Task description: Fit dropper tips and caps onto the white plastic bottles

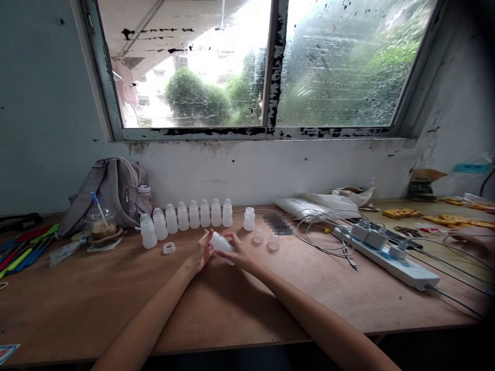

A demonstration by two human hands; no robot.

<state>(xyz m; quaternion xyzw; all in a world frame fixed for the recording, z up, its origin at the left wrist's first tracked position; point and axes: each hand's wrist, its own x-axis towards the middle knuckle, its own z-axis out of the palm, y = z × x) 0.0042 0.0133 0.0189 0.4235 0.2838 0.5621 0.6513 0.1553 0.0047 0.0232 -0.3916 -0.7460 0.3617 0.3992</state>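
Note:
A white translucent bottle (222,243) is held tilted just above the wooden table, between both of my hands. My left hand (201,251) has its fingers closed round the bottle's upper left end. Fingers of my right hand (236,250) wrap the body from the right. Behind them, several capped bottles (194,215) stand upright in a row, curving toward the left. One uncapped bottle (249,219) stands right of the row. A white ring (169,248) lies left of my hands; two clear caps (258,236) (273,243) rest to the right.
On the left are a grey backpack (112,198), an iced drink cup (102,224) and colourful strips (29,251). A white power strip (390,260), coiled cables (325,237) and plastic bags (317,206) lie right. Another person's hand (474,238) shows at the far right edge.

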